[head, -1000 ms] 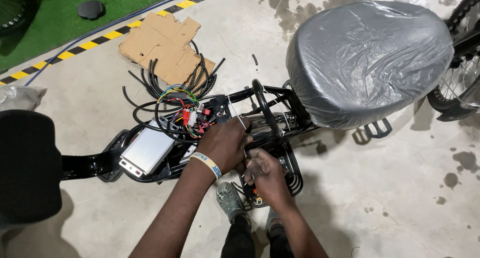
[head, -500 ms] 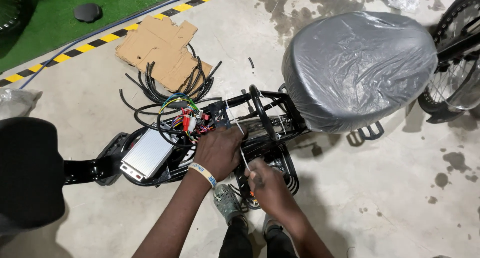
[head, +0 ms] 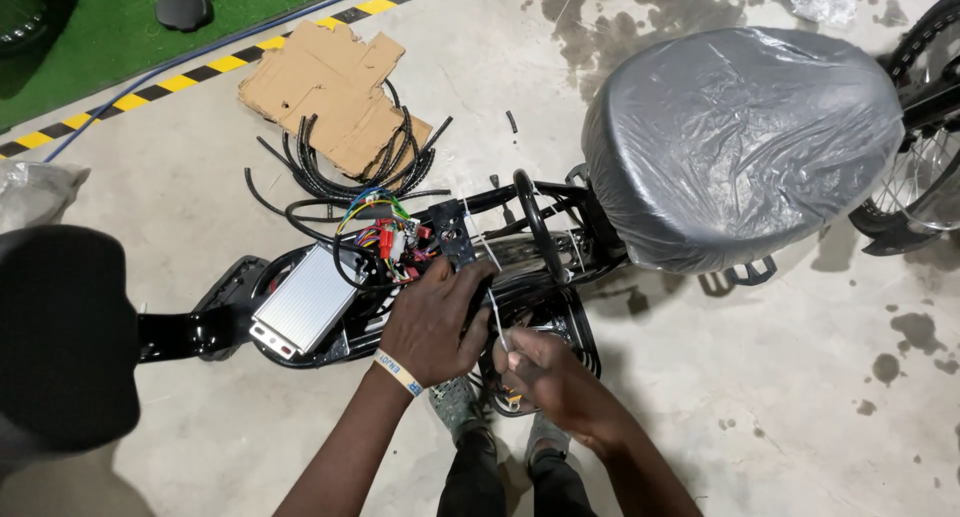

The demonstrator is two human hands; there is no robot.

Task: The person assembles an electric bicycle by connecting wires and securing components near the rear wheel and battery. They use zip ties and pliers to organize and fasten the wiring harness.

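Observation:
My left hand [head: 435,322] grips the black frame of an electric bike [head: 520,227] just below a bundle of coloured wires and red connectors [head: 385,239]. My right hand [head: 545,377] is closed on a thin white cable tie [head: 495,312] that runs up toward the frame. A ribbed silver controller box [head: 308,299] sits on the frame left of my left hand. A seat wrapped in grey plastic [head: 740,147] stands to the right. A striped band circles my left wrist.
A flat piece of cardboard [head: 325,87] and loose black cable sleeves [head: 345,177] lie on the concrete floor behind the frame. A yellow-black striped line [head: 170,85] borders green matting. A wheel [head: 920,177] is at right; a black object [head: 60,337] at left.
My right hand has drawn back and down from the frame, pulling the white cable tie taut. My left hand stays on the frame.

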